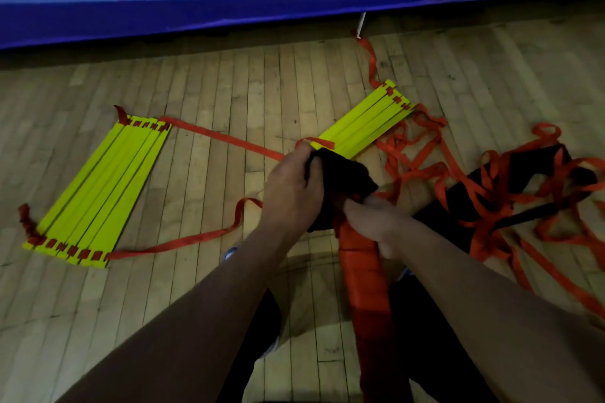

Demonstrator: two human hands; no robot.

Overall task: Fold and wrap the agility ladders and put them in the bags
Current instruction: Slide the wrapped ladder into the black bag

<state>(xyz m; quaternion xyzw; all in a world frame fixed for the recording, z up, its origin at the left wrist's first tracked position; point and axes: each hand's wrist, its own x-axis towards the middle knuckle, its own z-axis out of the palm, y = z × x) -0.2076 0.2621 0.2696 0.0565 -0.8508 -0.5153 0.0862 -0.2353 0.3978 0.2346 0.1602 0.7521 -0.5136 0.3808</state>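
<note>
Nearest the camera, a ladder bundle [363, 275] wound tight in red strap rises from between the person's knees, held upright so a bag can be drawn down over its top end. The left hand [293, 188] curls round the rim of the black bag [340, 173] and appears to be holding its mouth over the bundle's end. The right hand [373, 221] grips the bundle just below the bag, most likely to steady it against that pull. On my reading, this ladder is wrapped and the bagging is only begun.

On the wooden floor [209, 88] to the left lies a second ladder [95, 193], its yellow rungs gathered side by side, its straps trailing loose. A third stack of rungs [366, 124] lies beyond the hands, beside a tangle of red straps [484, 193] heaped over another black bag [520, 173] at right. A blue wall mat [229, 6] runs along the far edge.
</note>
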